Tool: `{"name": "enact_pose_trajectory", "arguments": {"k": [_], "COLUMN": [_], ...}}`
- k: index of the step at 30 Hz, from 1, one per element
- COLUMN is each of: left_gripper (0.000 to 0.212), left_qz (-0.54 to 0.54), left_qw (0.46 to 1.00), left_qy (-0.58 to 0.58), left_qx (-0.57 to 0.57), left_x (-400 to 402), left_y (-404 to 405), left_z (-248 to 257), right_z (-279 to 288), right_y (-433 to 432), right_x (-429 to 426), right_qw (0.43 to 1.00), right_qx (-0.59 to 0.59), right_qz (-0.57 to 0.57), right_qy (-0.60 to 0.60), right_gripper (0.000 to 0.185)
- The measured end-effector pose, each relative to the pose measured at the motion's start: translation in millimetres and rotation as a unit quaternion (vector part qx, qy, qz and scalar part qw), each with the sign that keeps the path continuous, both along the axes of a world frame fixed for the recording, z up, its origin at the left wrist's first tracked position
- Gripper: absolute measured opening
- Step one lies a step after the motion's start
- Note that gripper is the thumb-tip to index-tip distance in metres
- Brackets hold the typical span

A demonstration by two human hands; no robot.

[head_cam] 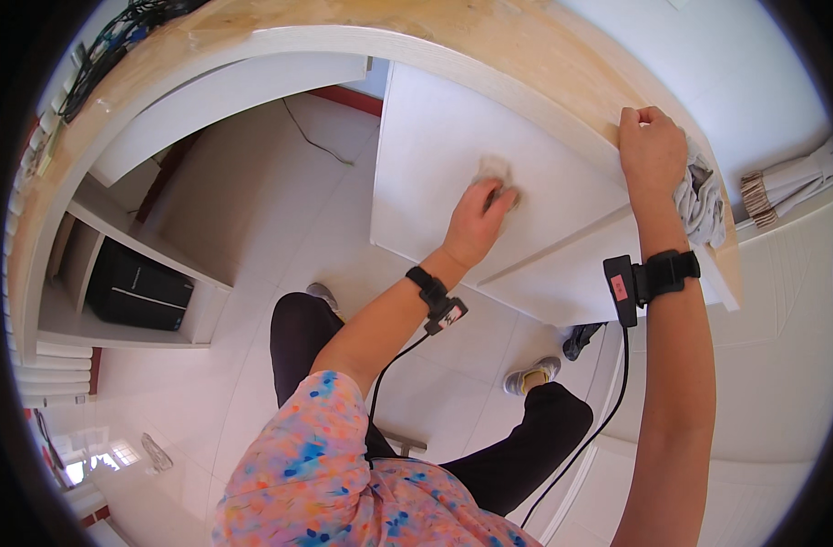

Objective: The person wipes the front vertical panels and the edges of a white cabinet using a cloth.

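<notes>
My left hand (481, 215) has its fingers bent around a small greyish cloth (496, 167), pressed to the white side panel (430, 130) under the desk. Hand and cloth are both motion-blurred. On the wooden desktop (526, 41), at the right, my right hand (652, 147) rests by the front edge with its fingers curled in. Nothing shows in that hand, though its palm side is hidden. Right beside it lies a crumpled light patterned cloth (702, 202), partly covered by the hand and wrist.
Black cables (116, 51) lie at the desktop's far left. A black computer case (140, 287) stands in the lower left compartment. A thin cord (317, 140) trails over the tiled floor under the desk. A tied-back curtain (792, 181) hangs at right. Cables run from both wrist straps.
</notes>
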State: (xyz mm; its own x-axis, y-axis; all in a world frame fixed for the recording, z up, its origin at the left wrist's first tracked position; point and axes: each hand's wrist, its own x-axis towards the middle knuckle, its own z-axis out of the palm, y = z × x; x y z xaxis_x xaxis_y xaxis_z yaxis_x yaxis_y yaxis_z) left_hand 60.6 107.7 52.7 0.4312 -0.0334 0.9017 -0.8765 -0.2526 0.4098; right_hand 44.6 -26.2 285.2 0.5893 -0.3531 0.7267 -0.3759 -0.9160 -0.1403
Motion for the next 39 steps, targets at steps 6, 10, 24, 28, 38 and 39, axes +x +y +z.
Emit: {"name": "enact_pose_trajectory", "arguments": {"k": [6, 10, 24, 28, 38, 39], "left_gripper": [0.022, 0.035, 0.035, 0.031, 0.030, 0.031], "left_qz": [-0.105, 0.006, 0.191, 0.233, 0.234, 0.253], "left_qw": [0.907, 0.984, 0.961, 0.922, 0.753, 0.784], "left_qy": [0.407, 0.177, 0.102, 0.235, 0.579, 0.527], "left_qx": [0.015, 0.033, -0.174, -0.202, -0.209, -0.209], "left_x": [-18.5, -6.0, 66.4, 61.5, 52.0, 58.4], "left_y": [3.6, 10.7, 74.4, 78.1, 71.6, 75.2], "left_z": [-93.4, -55.9, 28.9, -53.1, -174.0, -172.3], "right_z": [-0.6, -1.0, -7.9, -8.2, -7.0, -6.0], "right_y": [-1.9, -0.7, -7.5, -0.8, -2.2, 2.8], "right_x": [1.4, 0.0, 3.1, 2.6, 0.0, 2.3], "right_qw": [1.000, 1.000, 0.999, 0.999, 0.999, 1.000], "right_qx": [0.009, 0.012, -0.039, -0.024, -0.031, -0.016], "right_qz": [-0.002, -0.006, -0.005, -0.009, -0.007, -0.007], "right_qy": [-0.004, -0.007, -0.033, -0.029, -0.025, -0.017], "right_gripper": [0.026, 0.026, 0.027, 0.026, 0.027, 0.027]}}
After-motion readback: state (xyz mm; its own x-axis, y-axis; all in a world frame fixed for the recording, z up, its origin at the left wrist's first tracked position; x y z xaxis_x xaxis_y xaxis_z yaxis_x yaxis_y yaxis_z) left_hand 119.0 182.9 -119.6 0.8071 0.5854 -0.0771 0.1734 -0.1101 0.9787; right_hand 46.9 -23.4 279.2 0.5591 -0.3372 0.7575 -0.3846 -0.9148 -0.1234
